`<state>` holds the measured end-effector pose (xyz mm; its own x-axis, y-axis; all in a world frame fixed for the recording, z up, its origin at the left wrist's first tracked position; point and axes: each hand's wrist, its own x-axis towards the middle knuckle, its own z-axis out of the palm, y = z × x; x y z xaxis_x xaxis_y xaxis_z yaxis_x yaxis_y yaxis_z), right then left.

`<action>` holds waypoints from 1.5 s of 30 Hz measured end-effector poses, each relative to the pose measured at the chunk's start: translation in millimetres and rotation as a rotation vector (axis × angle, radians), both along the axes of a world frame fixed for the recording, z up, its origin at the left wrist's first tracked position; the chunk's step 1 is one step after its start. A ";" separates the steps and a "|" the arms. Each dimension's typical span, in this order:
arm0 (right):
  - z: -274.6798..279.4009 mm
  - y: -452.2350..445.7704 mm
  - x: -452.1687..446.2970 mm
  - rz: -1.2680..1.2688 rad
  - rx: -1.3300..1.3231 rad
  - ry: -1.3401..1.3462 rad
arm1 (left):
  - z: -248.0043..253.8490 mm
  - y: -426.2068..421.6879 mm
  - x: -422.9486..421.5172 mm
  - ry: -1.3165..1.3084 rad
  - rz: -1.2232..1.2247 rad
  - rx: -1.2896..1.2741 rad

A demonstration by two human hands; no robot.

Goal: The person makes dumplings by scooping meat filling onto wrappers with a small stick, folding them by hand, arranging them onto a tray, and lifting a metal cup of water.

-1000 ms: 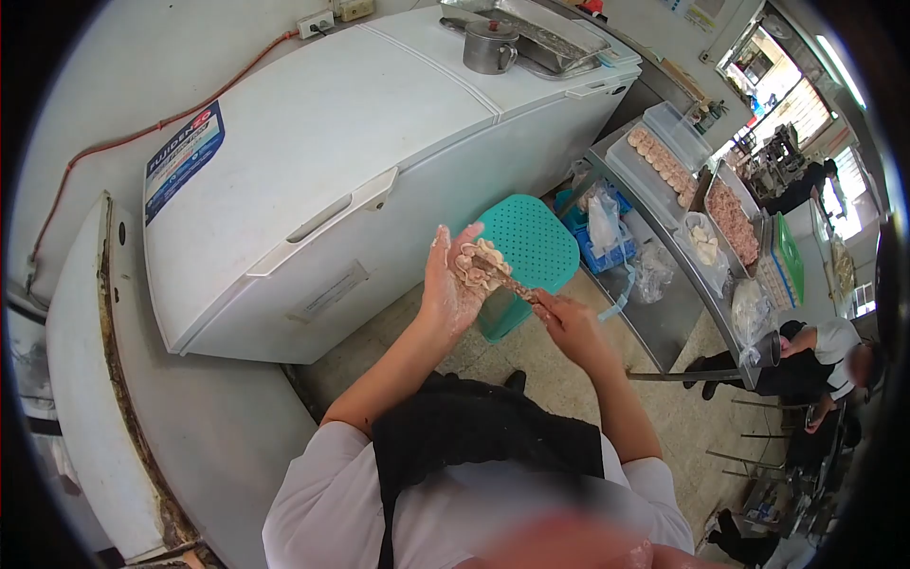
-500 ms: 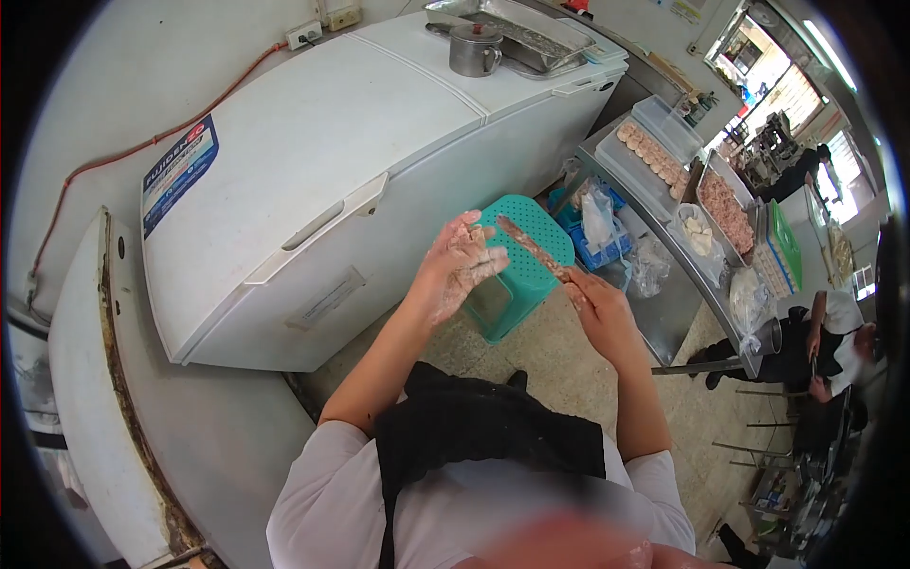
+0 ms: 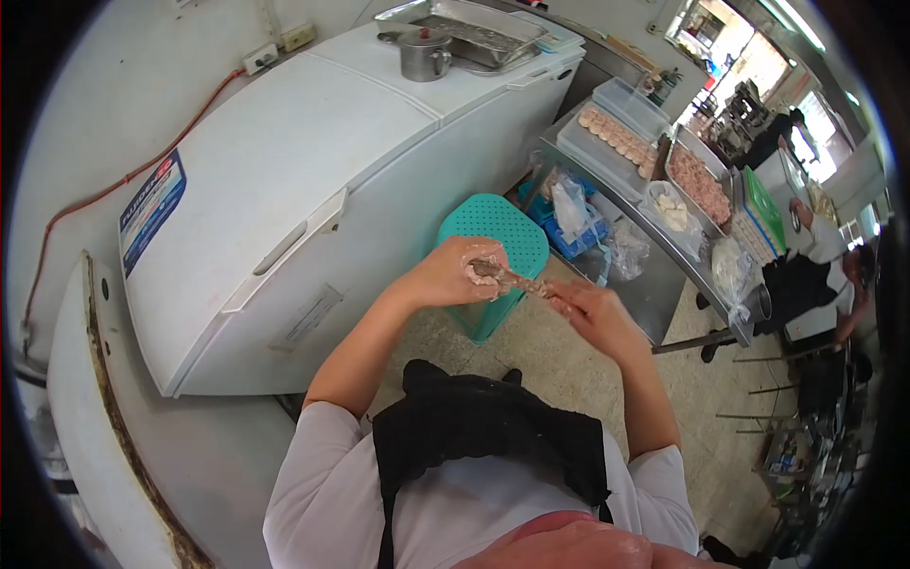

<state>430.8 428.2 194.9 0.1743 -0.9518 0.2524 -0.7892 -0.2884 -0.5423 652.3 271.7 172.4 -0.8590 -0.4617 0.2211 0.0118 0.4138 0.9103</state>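
My left hand (image 3: 455,273) is curled closed around some pale, sticky meat paste (image 3: 482,268), which shows at the thumb side. My right hand (image 3: 599,315) grips a narrow spatula (image 3: 521,282) smeared with the same paste. Its far end meets the paste at the opening of my left fist. Both hands are in front of my black apron (image 3: 483,408), above the floor. Behind and below them stands a perforated green plastic stool (image 3: 488,228).
A white chest freezer (image 3: 284,161) bears a metal cup (image 3: 424,57) and a metal tray (image 3: 512,47). On the steel table (image 3: 654,213) at right are a tub of meat balls (image 3: 611,137), a tray of minced meat (image 3: 700,180) and plastic bags. Another person (image 3: 815,284) stands farther right.
My left hand has gone from spread fingers to a closed fist turned toward the spatula. The spatula's end has come to that fist. The camera view has shifted slightly.
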 end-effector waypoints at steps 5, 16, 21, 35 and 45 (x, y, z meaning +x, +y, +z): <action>25.8 25.5 -25.1 -0.239 -0.087 0.190 | 3.9 -1.5 -41.0 0.013 -0.015 0.074; 26.6 90.5 -127.7 -0.348 -0.134 0.193 | 21.1 26.5 -180.5 0.032 -0.183 -0.180; 58.7 130.6 -184.5 -0.520 -0.006 0.266 | 22.1 55.7 -261.6 0.050 -0.159 -0.213; 1.6 189.4 -301.5 -0.549 -0.039 -0.030 | -8.2 100.2 -400.2 0.093 -0.446 0.006; -32.9 141.0 -367.9 -0.634 -0.008 -0.234 | -63.3 -4.2 -407.1 -0.052 -0.140 -0.063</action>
<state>62.9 569.1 162.0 -0.4776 -0.8497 0.2233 -0.6690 0.1870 -0.7193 245.2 267.6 109.1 -0.9249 -0.3233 0.2000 0.0273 0.4681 0.8833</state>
